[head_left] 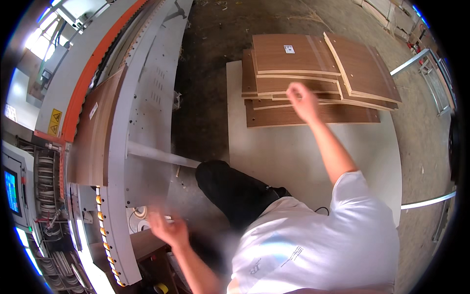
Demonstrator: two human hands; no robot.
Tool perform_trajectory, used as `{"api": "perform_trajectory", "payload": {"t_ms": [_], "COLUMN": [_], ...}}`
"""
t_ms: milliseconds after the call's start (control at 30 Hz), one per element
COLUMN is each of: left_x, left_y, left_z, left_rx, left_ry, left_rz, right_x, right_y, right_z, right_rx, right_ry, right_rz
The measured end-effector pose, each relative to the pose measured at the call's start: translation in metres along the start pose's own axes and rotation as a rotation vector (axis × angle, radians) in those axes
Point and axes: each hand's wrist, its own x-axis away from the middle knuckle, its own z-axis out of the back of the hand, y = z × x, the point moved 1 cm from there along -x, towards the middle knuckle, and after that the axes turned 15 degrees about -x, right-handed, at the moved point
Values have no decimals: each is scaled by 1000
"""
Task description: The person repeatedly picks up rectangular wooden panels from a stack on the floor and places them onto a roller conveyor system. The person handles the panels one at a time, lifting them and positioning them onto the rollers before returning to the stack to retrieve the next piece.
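My right hand (302,101) reaches out over a stack of brown wood-veneer panels (293,56) with pale edges, its fingers apart and holding nothing. The panels lie fanned on a large white board (289,157) on the floor. My left hand (166,228) is blurred, fingers spread, empty, close to the grey machine bed (147,98) at the left. One brown panel (93,132) lies on that machine beside an orange strip. My black-trousered leg (235,191) and white shirt fill the lower middle.
The long grey machine with an orange guard (93,68) curves along the left, with a yellow warning label, rollers and a small blue screen (11,191). Metal rails (426,201) stand at the right. The concrete floor (210,73) lies between the machine and the stack.
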Motion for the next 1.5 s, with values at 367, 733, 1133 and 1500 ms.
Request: {"api": "perform_trajectory", "payload": {"t_ms": [367, 733, 1133, 1500], "left_x": [248, 235, 244, 237], "left_y": [6, 22, 17, 24], "left_z": [-136, -143, -135, -125], "left_rx": [346, 361, 451, 468], "left_ry": [-725, -759, -646, -717], "left_rz": [476, 424, 401, 419], "right_x": [-119, 4, 4, 79], "right_y": [84, 7, 68, 33], "right_z": [96, 54, 16, -15], "right_rx": [819, 670, -1153, -1456], "right_ry": [56, 85, 420, 135], "right_rz": [-300, 281, -677, -727]}}
